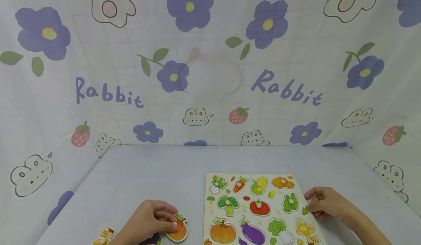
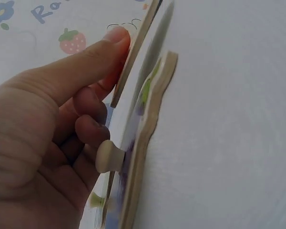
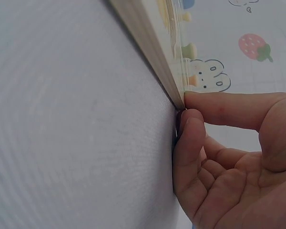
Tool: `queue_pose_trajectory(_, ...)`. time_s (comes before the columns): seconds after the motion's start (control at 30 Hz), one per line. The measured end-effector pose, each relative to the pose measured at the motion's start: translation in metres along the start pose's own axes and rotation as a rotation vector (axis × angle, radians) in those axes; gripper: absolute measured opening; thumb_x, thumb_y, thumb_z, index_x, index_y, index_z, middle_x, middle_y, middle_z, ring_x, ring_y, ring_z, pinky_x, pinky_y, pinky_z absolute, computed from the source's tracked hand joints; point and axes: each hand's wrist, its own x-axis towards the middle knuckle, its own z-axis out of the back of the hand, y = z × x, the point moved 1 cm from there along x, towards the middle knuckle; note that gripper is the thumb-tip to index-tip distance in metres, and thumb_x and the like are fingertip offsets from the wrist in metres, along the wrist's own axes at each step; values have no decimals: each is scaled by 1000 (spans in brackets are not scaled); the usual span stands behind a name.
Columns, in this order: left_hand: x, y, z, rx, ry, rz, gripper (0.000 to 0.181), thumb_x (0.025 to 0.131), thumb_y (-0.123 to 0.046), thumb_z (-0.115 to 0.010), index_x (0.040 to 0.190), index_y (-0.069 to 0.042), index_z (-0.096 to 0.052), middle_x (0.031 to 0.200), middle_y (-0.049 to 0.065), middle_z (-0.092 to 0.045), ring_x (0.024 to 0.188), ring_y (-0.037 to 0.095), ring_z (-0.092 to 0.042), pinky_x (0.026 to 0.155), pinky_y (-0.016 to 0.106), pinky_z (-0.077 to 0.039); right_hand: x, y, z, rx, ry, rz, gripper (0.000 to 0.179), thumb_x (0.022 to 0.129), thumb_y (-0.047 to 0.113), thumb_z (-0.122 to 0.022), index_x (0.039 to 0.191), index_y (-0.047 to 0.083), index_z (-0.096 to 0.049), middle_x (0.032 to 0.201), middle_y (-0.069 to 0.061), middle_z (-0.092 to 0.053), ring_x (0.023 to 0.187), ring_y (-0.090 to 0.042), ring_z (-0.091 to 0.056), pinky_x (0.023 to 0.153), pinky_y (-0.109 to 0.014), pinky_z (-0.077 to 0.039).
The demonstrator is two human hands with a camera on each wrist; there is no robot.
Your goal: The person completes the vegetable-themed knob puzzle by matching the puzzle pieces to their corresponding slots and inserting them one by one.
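My left hand [image 1: 149, 219] pinches the round knob of an orange pumpkin puzzle piece [image 1: 179, 231], close over the table left of the board. From the left wrist view, that piece [image 2: 133, 57] is edge-on at the thumb tip, and the knobbed eggplant piece [image 2: 142, 143] lies nearer, below the curled fingers. My right hand [image 1: 330, 203] grips the right edge of the wooden vegetable puzzle board [image 1: 210, 186]. In the right wrist view, fingertips meet at the board's edge [image 3: 157, 57].
Beside my left wrist, a mushroom piece [image 1: 104, 236] and the partly hidden eggplant piece [image 1: 154, 239] lie on the table [image 1: 158, 175]. Knobbed pieces, including a tomato [image 1: 263, 210] and a broccoli [image 1: 227, 208], sit in the board. A patterned curtain [image 1: 210, 91] stands behind.
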Motion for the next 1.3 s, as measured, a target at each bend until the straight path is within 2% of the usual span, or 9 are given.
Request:
queue_pose_trajectory(0.2, -1, -4, -3, 2, -40, -14, 35, 76, -21, -87, 102, -2, -72, 88, 9, -73, 83, 25, -70, 69, 27, -55, 0, -1, -1, 3, 2, 4, 38, 82, 9, -76, 111, -5, -57, 76, -7, -58, 69, -21, -54, 60, -34, -49)
queue_pose_trajectory(0.37, 0, -12, -10, 11, -113, -60, 33, 74, -25, -88, 97, -6, -73, 87, 6, -72, 77, 23, -69, 63, 26, -54, -1, 2, -3, 12, -11, -16, 39, 81, 8, -76, 112, -5, -57, 77, -6, -57, 69, -21, -54, 60, -33, -49)
queue_pose_trajectory(0.5, 4, -24, -25, 53, -201, -112, 31, 73, -31, -88, 94, -12, -75, 84, 2, -73, 66, 18, -61, 57, 24, -48, -2, 4, -2, 21, -3, -15, 39, 81, 8, -75, 112, -5, -56, 78, -7, -58, 69, -21, -54, 61, -34, -49)
queue_pose_trajectory(0.63, 14, -37, -49, 83, -265, -136, 29, 72, -33, -89, 90, -16, -75, 79, -4, -72, 61, 15, -53, 55, 24, -43, -4, 5, 1, 25, 3, -3, 38, 81, 7, -75, 112, -6, -56, 78, -7, -58, 69, -21, -54, 60, -33, -49)
queue_pose_trajectory(0.7, 20, -43, -62, 105, -265, -139, 28, 71, -33, -89, 88, -16, -74, 76, -6, -72, 62, 14, -54, 56, 23, -42, -4, 4, 1, 25, 5, 2, 38, 81, 7, -74, 112, -5, -56, 78, -7, -58, 69, -21, -54, 60, -33, -49)
queue_pose_trajectory(0.8, 28, -48, -77, 113, -233, -136, 27, 71, -30, -90, 86, -15, -73, 74, -7, -71, 64, 14, -56, 57, 22, -42, -4, 4, 1, 22, 4, 6, 38, 81, 7, -75, 112, -5, -56, 77, -6, -58, 69, -21, -54, 60, -33, -49)
queue_pose_trajectory(0.97, 33, -46, -95, 53, -201, -125, 25, 71, -19, -90, 84, -9, -72, 73, -4, -70, 69, 16, -65, 62, 22, -49, -3, 3, 0, 21, 7, 12, 39, 80, 8, -75, 112, -6, -56, 77, -7, -58, 68, -21, -54, 59, -33, -49)
queue_pose_trajectory(1.17, 35, -39, -108, -3, -176, -24, 27, 69, -14, -91, 84, -7, -71, 71, 0, -69, 70, 16, -67, 66, 24, -51, -2, 2, 0, 21, 15, 15, 39, 81, 7, -75, 111, -6, -56, 76, -7, -58, 68, -21, -54, 59, -33, -50)
queue_pose_trajectory(1.3, 34, -38, -114, 13, -158, 30, 26, 68, -16, -92, 82, -10, -70, 69, -1, -69, 66, 16, -66, 57, 26, -50, -1, 2, -1, 13, 6, 2, 39, 80, 7, -75, 112, -5, -56, 77, -7, -58, 69, -21, -54, 60, -33, -49)
